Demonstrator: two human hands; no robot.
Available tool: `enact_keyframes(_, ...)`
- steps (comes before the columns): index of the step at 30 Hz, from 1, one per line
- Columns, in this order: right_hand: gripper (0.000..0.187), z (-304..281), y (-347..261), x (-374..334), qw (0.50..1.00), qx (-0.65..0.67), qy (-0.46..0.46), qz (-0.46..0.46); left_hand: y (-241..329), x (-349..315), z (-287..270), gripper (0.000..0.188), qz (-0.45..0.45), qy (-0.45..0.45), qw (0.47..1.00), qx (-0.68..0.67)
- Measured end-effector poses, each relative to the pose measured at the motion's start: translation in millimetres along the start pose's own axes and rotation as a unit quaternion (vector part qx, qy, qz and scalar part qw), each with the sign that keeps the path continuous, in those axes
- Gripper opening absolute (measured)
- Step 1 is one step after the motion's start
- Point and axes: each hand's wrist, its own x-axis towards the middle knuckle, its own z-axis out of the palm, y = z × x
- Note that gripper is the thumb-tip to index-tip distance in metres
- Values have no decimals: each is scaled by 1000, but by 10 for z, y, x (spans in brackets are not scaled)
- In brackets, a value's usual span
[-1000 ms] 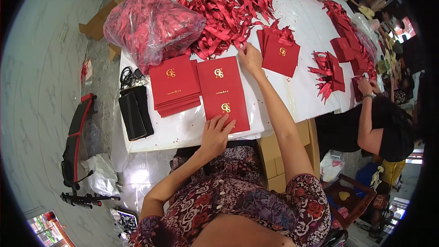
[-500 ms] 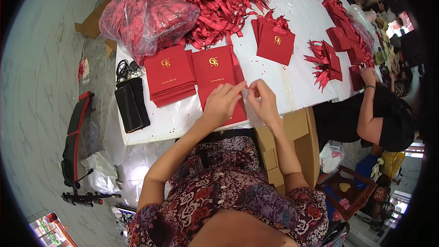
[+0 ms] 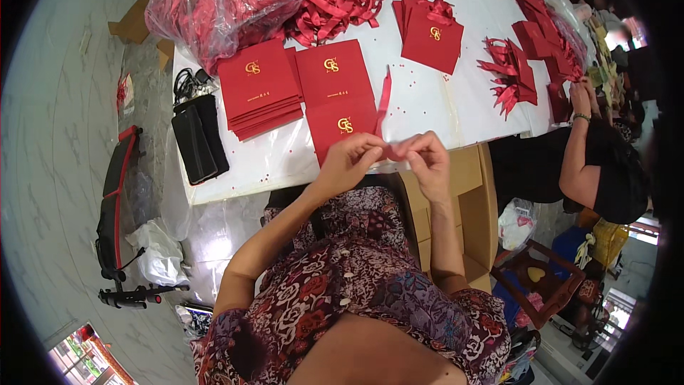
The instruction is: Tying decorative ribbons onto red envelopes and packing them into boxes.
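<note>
My left hand (image 3: 349, 165) and my right hand (image 3: 430, 164) come together over the table's near edge, each with its fingers closed on a red ribbon (image 3: 385, 102). A stretch of it runs between my fingertips, somewhat blurred, and its tail lies up the white tabletop. Just beyond my left hand are two red cards or small paper bags (image 3: 333, 73) with gold lettering, the nearer overlapping the farther. To their left sits a neat stack of similar red pieces (image 3: 260, 85).
A clear plastic bag of red ribbon (image 3: 224, 11) and a loose ribbon heap (image 3: 335, 0) fill the back left. Black phones or cases (image 3: 196, 142) lie at the left edge. Ribboned red bags (image 3: 433, 39) stand farther right. A cardboard box (image 3: 463, 199) is below the table; a co-worker (image 3: 581, 171) is at right.
Both hands have drawn nearer to me, off the red pieces, and a length of ribbon now shows between and beyond them. The whole view has shifted, with the table sitting higher.
</note>
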Motion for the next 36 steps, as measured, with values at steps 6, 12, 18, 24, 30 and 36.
enact_keyframes(6,3,-53,-487,-78,995,47,-87,22,-259,178,-331,50,196,190,852,447)
enact_keyframes(12,14,187,-131,199,978,-164,-30,123,-399,245,-326,75,139,163,826,522)
enact_keyframes(18,16,205,653,354,938,-341,49,40,-349,161,-280,74,125,152,844,500)
enact_keyframes(24,16,216,846,405,936,-336,76,73,-483,215,-366,46,71,165,877,446)
enact_keyframes(30,20,202,731,452,935,-345,40,76,-492,253,-355,32,93,147,909,379)
enact_keyframes(36,22,241,683,475,925,-363,45,100,-408,219,-317,28,103,148,884,432)
